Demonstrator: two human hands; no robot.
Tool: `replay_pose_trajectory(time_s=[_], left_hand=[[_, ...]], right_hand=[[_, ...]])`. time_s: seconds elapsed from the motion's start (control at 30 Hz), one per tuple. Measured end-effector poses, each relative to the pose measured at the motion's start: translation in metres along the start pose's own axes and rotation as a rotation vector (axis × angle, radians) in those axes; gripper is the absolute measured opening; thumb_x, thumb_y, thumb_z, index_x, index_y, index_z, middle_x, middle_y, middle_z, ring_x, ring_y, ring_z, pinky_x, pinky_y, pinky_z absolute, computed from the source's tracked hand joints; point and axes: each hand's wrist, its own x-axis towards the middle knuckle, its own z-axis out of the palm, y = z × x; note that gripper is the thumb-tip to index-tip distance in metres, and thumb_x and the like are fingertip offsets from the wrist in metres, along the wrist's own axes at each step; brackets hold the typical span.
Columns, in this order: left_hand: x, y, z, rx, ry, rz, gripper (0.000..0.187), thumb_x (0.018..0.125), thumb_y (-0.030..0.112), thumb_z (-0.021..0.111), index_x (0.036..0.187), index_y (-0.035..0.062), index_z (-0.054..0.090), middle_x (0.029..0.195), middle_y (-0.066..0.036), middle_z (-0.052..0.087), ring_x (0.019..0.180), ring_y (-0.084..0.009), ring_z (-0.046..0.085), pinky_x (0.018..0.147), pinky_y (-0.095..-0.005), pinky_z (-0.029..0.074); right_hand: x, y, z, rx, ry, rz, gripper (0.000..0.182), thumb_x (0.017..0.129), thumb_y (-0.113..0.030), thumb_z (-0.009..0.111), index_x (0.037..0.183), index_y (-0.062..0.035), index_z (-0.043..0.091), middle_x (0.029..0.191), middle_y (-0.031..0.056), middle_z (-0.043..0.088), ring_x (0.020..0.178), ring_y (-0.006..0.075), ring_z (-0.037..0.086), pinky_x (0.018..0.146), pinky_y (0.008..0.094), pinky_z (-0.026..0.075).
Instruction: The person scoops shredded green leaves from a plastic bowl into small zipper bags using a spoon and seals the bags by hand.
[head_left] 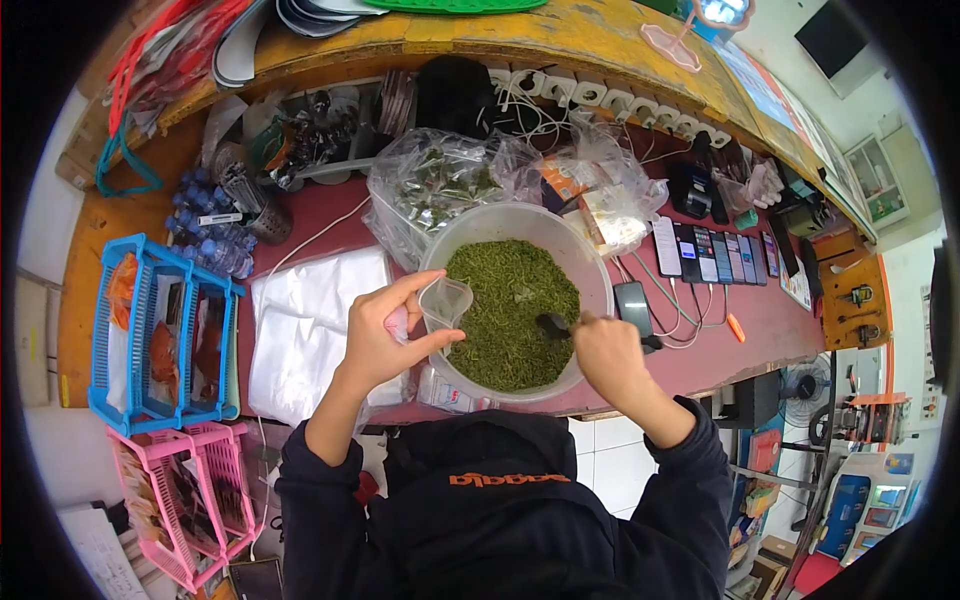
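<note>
A large translucent tub stands at the table's near edge, with chopped dry green herb in it. At the tub's left rim, my left hand grips a small clear plastic bag between thumb and fingers, its mouth spread. My right hand, over the right rim, is closed around a black spoon. The spoon's head touches the herb; its handle is partly hidden by my fingers. A small clear scrap seems to lie on the herb.
Flat white plastic bags lie left of the tub, beside a blue basket rack. Behind the tub sits a clear bag of green packets. Several phones with charging cables and an orange marker lie to the right.
</note>
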Motion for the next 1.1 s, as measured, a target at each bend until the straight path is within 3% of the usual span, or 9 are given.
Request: replay_pose_trajectory(time_s=[0.3,0.37,0.53,0.6,0.63,0.77,0.83,0.93,1.1], left_hand=[[0.002,0.001,0.005,-0.005,0.009,-0.012,0.067,0.062,0.017,0.088,0.121,0.0052,0.059,0.059,0.004,0.043,0.054,-0.0038,0.037,0.053,-0.0195,0.028],[0.003,-0.002,0.006,-0.004,0.011,-0.025,0.066,0.063,0.02,0.088,0.12,0.0056,0.059,0.058,0.003,0.045,0.053,-0.0053,0.042,0.052,-0.0206,0.033],[0.01,-0.005,0.021,-0.028,-0.003,-0.055,0.064,0.063,0.027,0.088,0.118,0.0074,0.062,0.057,0.001,0.049,0.051,-0.009,0.049,0.052,-0.023,0.04],[0.013,-0.006,0.03,0.13,-0.027,-0.007,0.062,0.062,0.023,0.089,0.116,0.0064,0.063,0.059,0.002,0.047,0.053,-0.0066,0.042,0.052,-0.0217,0.036],[0.014,-0.003,0.035,0.213,-0.026,0.005,0.06,0.062,0.033,0.088,0.112,0.0078,0.066,0.059,0.0,0.05,0.052,-0.0115,0.049,0.052,-0.0253,0.041],[0.019,0.005,0.056,0.293,-0.034,0.062,0.062,0.061,0.045,0.085,0.108,0.0087,0.068,0.061,-0.002,0.056,0.054,-0.0191,0.058,0.054,-0.0313,0.045],[0.021,0.011,0.06,0.3,-0.039,0.034,0.06,0.063,0.048,0.083,0.107,0.0095,0.069,0.066,-0.005,0.062,0.059,-0.0231,0.062,0.057,-0.0337,0.048],[0.023,0.015,0.061,0.302,-0.028,-0.015,0.058,0.064,0.05,0.081,0.104,0.0102,0.069,0.071,-0.009,0.067,0.065,-0.0269,0.066,0.06,-0.0362,0.051],[0.018,0.016,0.06,0.315,0.025,-0.04,0.056,0.065,0.05,0.081,0.102,0.0099,0.069,0.071,-0.008,0.067,0.066,-0.026,0.066,0.059,-0.0357,0.051]], right_hand=[[0.017,0.007,0.001,0.588,0.082,-0.084,0.011,0.075,-0.021,0.073,0.078,-0.0097,0.074,0.078,0.0073,0.069,0.068,0.0266,0.067,0.06,0.0381,0.053],[0.014,0.02,-0.002,0.759,0.059,0.093,0.013,0.074,-0.018,0.078,0.08,-0.0071,0.075,0.076,0.0091,0.07,0.064,0.0231,0.066,0.058,0.0324,0.05],[0.007,0.037,-0.019,0.722,0.058,0.286,0.013,0.074,-0.02,0.077,0.078,-0.0081,0.076,0.079,0.0087,0.071,0.066,0.0244,0.068,0.061,0.0338,0.052],[0.002,0.037,-0.028,0.801,0.188,0.258,0.013,0.074,-0.02,0.078,0.078,-0.0074,0.075,0.078,0.0089,0.071,0.061,0.023,0.066,0.059,0.0332,0.051],[0.0,0.034,-0.035,0.815,0.243,0.263,0.013,0.074,-0.016,0.077,0.08,-0.006,0.074,0.074,0.0076,0.069,0.057,0.0201,0.064,0.055,0.0304,0.049],[-0.004,0.011,-0.05,0.759,0.44,0.258,0.011,0.073,-0.01,0.077,0.082,-0.0062,0.072,0.075,0.0049,0.066,0.058,0.018,0.062,0.053,0.0287,0.046],[-0.003,0.0,-0.048,0.533,0.744,0.083,0.013,0.072,-0.006,0.077,0.082,-0.0067,0.069,0.08,0.0018,0.064,0.058,0.0159,0.059,0.051,0.0274,0.044],[-0.004,-0.006,-0.042,0.27,0.813,-0.014,0.013,0.071,-0.006,0.077,0.081,-0.0076,0.069,0.084,-0.0003,0.063,0.058,0.0151,0.056,0.051,0.0282,0.044],[-0.011,-0.002,-0.05,0.32,0.864,0.018,0.014,0.071,-0.007,0.078,0.081,-0.0077,0.069,0.081,0.0,0.063,0.059,0.0156,0.057,0.051,0.0281,0.045]])
